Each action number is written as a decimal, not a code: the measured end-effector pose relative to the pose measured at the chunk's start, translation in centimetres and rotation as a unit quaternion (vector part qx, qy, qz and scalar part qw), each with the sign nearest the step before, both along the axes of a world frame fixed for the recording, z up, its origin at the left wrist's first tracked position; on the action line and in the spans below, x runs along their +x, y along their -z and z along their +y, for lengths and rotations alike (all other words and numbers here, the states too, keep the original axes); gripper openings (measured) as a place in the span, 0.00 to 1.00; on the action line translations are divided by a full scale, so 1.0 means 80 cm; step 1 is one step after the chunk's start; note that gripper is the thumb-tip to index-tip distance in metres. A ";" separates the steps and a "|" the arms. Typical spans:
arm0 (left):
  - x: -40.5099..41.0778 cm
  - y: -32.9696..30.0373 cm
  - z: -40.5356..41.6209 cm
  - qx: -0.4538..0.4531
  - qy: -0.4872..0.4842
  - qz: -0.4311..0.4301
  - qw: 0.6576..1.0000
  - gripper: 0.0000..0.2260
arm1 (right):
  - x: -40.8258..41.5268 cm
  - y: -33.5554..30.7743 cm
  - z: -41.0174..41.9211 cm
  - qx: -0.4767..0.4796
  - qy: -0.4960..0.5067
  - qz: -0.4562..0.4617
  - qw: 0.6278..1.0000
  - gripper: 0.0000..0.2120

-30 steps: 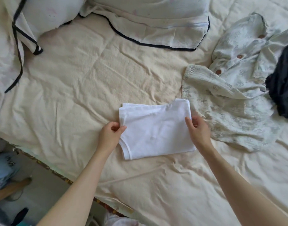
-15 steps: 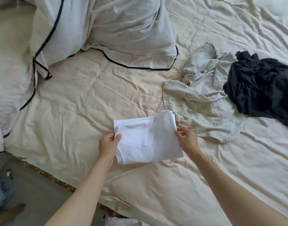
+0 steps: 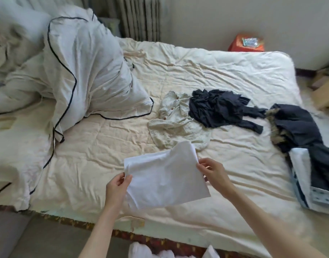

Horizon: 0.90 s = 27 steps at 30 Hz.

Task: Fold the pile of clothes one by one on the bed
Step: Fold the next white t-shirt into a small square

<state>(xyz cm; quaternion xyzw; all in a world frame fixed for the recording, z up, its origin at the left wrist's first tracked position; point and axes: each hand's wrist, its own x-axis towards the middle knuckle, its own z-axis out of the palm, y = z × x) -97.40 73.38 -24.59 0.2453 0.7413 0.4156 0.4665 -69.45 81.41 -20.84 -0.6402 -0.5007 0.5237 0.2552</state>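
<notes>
A folded white garment (image 3: 165,175) is lifted off the bed (image 3: 96,146), held between both hands. My left hand (image 3: 117,187) pinches its left edge and my right hand (image 3: 214,174) pinches its right edge. Behind it lies a crumpled pale printed shirt with brown buttons (image 3: 174,121). To the right of that shirt sits a heap of dark navy clothing (image 3: 221,107). Further right lie a dark garment with a fur trim (image 3: 294,123) and a folded white and blue piece (image 3: 305,179).
A bunched white duvet with black piping (image 3: 81,75) fills the bed's left side. An orange box (image 3: 247,42) stands past the far edge by the wall. A radiator (image 3: 139,17) is at the back. White cloth (image 3: 150,252) shows below the near edge.
The white garment has been lifted off the sheet, both hands still on its edges. The view has risen, showing the whole bed and the clothes at the right.
</notes>
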 end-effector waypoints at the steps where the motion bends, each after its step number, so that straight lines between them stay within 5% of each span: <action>1: 0.013 -0.008 -0.002 0.008 0.021 -0.002 1.000 0.08 | 0.017 -0.010 -0.017 0.008 0.018 0.001 1.000 0.08; 11: 0.168 -0.042 -0.005 0.058 0.266 -0.020 0.962 0.05 | 0.172 -0.029 -0.216 0.040 0.276 -0.016 0.960 0.06; 27: 0.583 -0.069 -0.134 0.060 0.534 -0.055 0.841 0.03 | 0.469 -0.029 -0.511 0.069 0.587 0.005 0.807 0.08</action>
